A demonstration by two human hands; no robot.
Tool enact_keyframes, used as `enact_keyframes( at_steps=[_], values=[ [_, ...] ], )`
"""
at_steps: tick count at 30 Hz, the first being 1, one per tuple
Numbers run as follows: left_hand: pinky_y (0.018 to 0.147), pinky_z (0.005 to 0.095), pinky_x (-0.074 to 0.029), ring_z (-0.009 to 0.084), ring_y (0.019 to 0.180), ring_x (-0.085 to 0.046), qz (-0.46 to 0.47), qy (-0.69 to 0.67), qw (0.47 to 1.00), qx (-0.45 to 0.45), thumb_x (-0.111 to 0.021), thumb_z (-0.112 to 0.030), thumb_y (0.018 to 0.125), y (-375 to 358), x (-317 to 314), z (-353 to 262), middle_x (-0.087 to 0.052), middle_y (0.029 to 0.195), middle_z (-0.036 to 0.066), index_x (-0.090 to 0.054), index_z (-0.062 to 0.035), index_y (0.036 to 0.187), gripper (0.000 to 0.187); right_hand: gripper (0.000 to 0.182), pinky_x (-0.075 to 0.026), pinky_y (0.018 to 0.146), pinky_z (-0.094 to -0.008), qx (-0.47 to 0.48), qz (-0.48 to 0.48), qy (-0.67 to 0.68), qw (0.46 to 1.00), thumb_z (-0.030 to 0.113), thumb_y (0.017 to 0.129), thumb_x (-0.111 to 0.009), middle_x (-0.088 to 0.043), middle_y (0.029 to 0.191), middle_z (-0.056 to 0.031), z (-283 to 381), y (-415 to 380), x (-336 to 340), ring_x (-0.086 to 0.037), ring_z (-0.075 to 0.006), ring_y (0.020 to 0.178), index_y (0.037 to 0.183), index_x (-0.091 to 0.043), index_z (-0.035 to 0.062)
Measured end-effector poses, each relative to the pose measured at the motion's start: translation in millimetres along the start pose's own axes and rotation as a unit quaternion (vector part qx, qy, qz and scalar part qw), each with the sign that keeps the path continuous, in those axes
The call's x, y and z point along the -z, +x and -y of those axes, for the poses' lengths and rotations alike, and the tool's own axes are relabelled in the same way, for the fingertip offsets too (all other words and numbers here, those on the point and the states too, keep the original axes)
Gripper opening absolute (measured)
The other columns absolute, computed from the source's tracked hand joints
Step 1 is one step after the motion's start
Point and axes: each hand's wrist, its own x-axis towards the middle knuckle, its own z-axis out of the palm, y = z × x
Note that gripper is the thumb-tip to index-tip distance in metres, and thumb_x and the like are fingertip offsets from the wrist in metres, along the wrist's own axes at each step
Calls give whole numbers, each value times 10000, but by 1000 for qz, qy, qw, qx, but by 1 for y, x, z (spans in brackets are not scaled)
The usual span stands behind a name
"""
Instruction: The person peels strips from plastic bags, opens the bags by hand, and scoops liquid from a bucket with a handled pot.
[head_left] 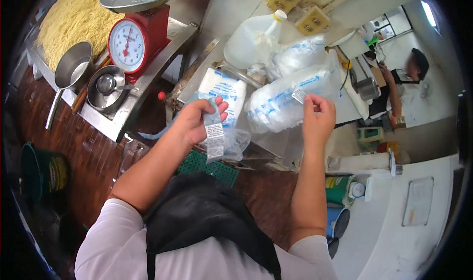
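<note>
In front of me, my left hand (203,117) is closed around a strip of printed labels (215,141), which hangs down from the fingers. To the right, my right hand (319,116) pinches a single small printed label (298,96) at its edge. That label is held over a plastic-wrapped bundle with blue print (276,106) on the work table. Behind my left hand lies a flat white packet with blue print (224,87). A crumpled clear plastic bag (237,143) sits just below it, near the label strip.
At left, a red dial scale (129,44) stands beside a heap of yellow noodles (74,21), a long-handled pot (74,68) and a metal bowl (106,94). A large plastic jug (253,38) stands behind the bundles. Another person (411,78) is at the far right.
</note>
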Motion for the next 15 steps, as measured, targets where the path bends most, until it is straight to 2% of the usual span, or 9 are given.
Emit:
enact_keyframes(
  at_steps=[1,4,5,8,10,11,12,14,15],
  values=[
    [809,373,-529,201,880,-619,-3,-8,1000,13,-490,16,753,3,-5,-1,-602,975,73,-536,8,1135,384,108,-471,689,-314,4,-5,-25,1000,156,811,-704,-611,875,-60,-3,4,-2,-563,-195,740,851,-676,59],
    [693,316,-496,135,686,-569,154,-50,986,50,-517,13,737,8,-16,-1,-623,920,32,-551,-38,1156,424,110,-473,678,-313,20,-22,-79,996,161,798,-713,-608,873,-55,-13,10,-6,-560,-196,725,849,-679,70],
    [615,269,-449,102,572,-500,142,-31,988,62,-592,-46,759,10,-26,2,-635,864,5,-577,-73,1152,394,116,-472,672,-314,31,-27,-83,996,165,793,-717,-605,869,-53,-18,10,-7,-557,-200,719,850,-676,73],
    [603,259,-451,95,584,-508,177,-38,982,60,-678,-148,780,21,-59,13,-653,886,25,-597,-64,1176,413,143,-465,652,-319,31,-48,-86,995,175,779,-734,-592,851,-51,-21,11,-8,-547,-199,703,831,-650,72],
    [583,249,-441,80,589,-514,178,157,968,-80,-729,-215,770,25,-90,27,-665,919,46,-599,-58,1201,477,171,-459,638,-321,19,-58,-75,995,179,769,-748,-582,830,-50,-22,11,-8,-538,-194,690,811,-625,67],
    [573,243,-435,73,591,-517,175,251,940,-149,-755,-249,765,28,-103,33,-671,935,56,-600,-55,1213,512,188,-456,631,-321,11,-59,-66,996,180,764,-756,-576,817,-49,-24,11,-9,-534,-191,683,800,-612,65],
    [674,294,-487,133,735,-611,200,334,897,-210,-782,-294,751,37,-110,39,-671,1045,119,-581,-38,1259,604,206,-453,625,-321,3,-60,-57,997,181,759,-764,-570,804,-48,-26,11,-8,-529,-188,675,789,-599,62],
    [841,341,-489,230,960,-638,167,551,668,-471,-787,-336,747,73,-119,53,-642,1148,172,-564,-31,1276,650,227,-449,614,-311,7,-55,-43,998,176,753,-777,-562,783,-45,-31,12,-6,-522,-177,656,769,-585,55],
    [882,344,-470,251,1015,-619,164,577,648,-469,-789,-342,745,82,-127,54,-632,1168,180,-559,-33,1282,662,238,-447,609,-306,10,-52,-35,998,174,750,-783,-557,772,-44,-34,13,-4,-518,-172,646,759,-579,52]
  ],
)
